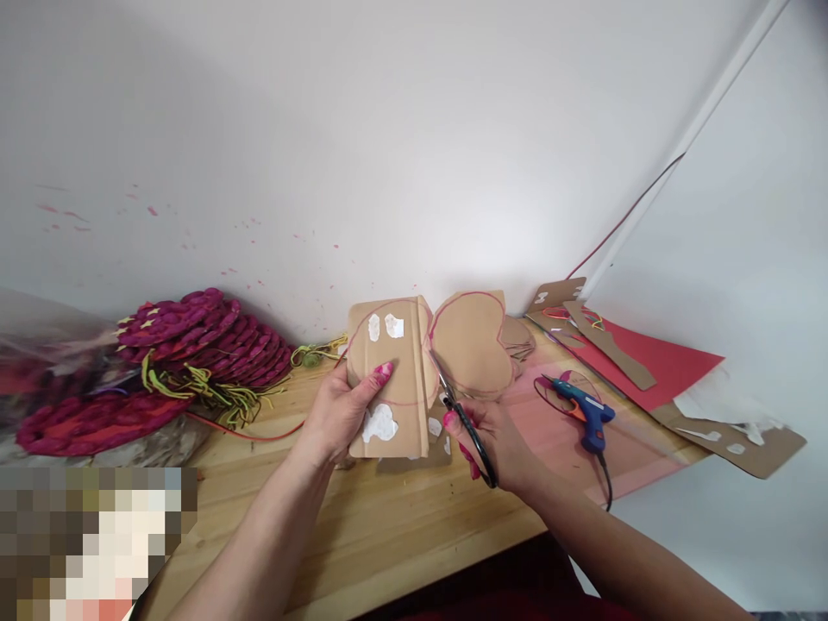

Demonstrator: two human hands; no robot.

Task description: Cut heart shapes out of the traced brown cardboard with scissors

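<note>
My left hand (346, 410) grips a piece of cardboard (401, 371) by its left edge, thumb on top. Curved pink outlines and torn white paper patches mark the cardboard, and a fold runs down near its right side. In my right hand (495, 440) is a pair of scissors (475, 435) with black handles. Its blades point up and left, at the cut between the held piece and a rounded cardboard part (472, 345) outlined in pink. Whether the two parts are still joined at the top, I cannot tell. My right fingers are wrapped round the handles.
A blue glue gun (590, 418) with a cord lies on the right over a pinkish sheet (536, 457). Behind it are red paper (653, 354) and cardboard scraps (614, 349). Stacked purple braided pieces (207, 336) with yellow-green yarn (239, 397) sit at left on the wooden table (362, 535).
</note>
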